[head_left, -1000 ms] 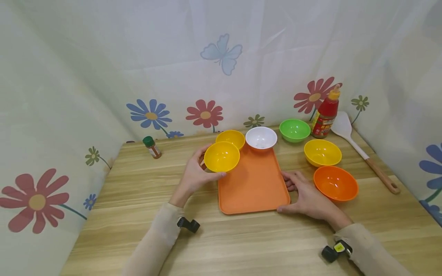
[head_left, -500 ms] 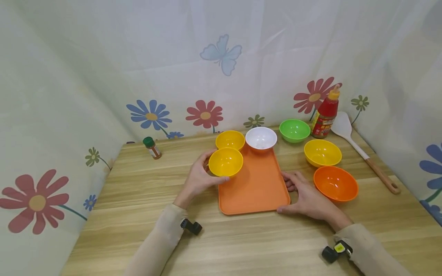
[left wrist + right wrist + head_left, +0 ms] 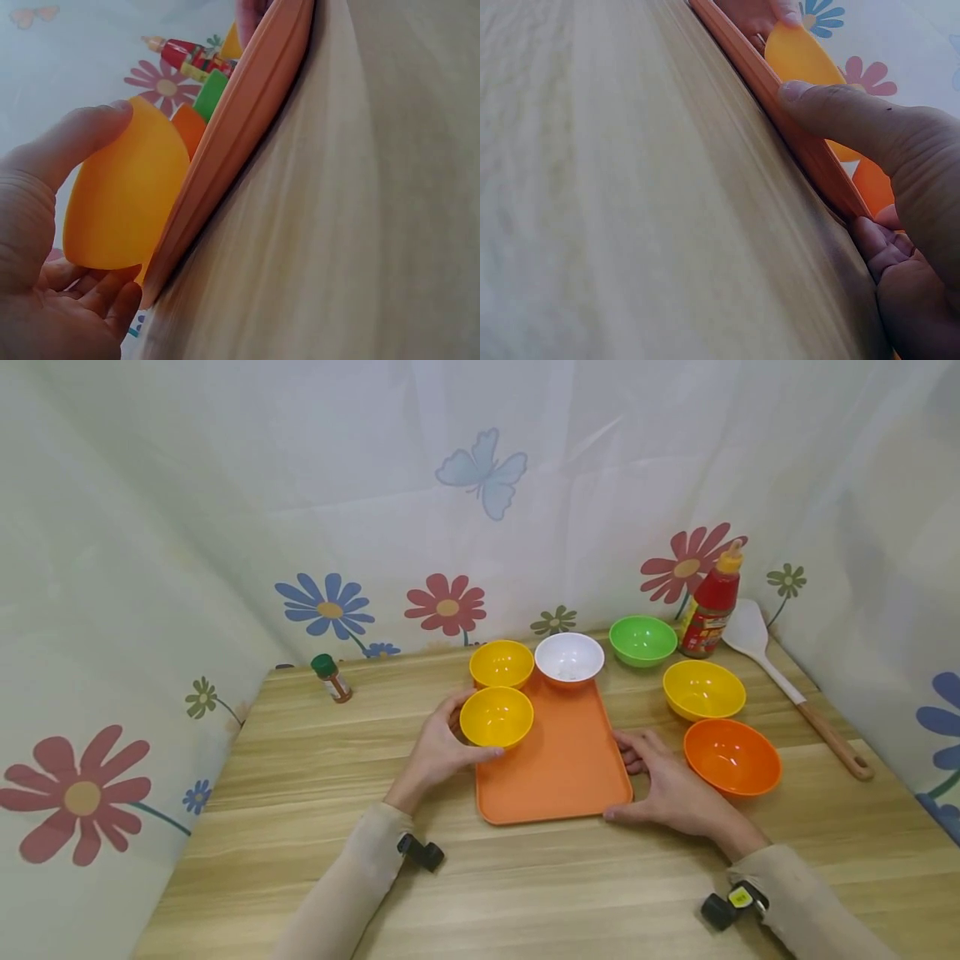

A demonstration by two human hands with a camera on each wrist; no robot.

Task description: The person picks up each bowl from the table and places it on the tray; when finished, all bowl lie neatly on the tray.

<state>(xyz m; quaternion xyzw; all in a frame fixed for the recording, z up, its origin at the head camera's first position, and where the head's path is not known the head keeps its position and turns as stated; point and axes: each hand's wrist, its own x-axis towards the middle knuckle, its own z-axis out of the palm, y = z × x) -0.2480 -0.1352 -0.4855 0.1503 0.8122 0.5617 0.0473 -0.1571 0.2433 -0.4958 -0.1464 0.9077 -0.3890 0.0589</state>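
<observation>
My left hand [image 3: 438, 745] holds a small yellow bowl [image 3: 497, 718] by its side, thumb at the near rim and fingers round the left. That bowl is upright at the left part of an orange tray [image 3: 562, 768]; the left wrist view shows its wall close to the tray edge. Behind it, at the tray's far end, stand a second yellow bowl [image 3: 501, 665] and a white bowl [image 3: 568, 658] with an orange outside. My right hand [image 3: 667, 789] grips the tray's near right corner and right edge, the thumb [image 3: 847, 112] in front and the other fingers curled at the side.
Right of the tray stand a green bowl [image 3: 642, 642], another yellow bowl [image 3: 703, 691] and an orange bowl [image 3: 732, 757]. A red sauce bottle [image 3: 711, 610] and a white spatula [image 3: 795, 689] with a wooden handle lie beyond. A green-capped spice jar [image 3: 332, 678] stands far left.
My left hand has brought the yellow bowl to the right and nearer, down toward the tray. The right hand has kept its place at the tray corner.
</observation>
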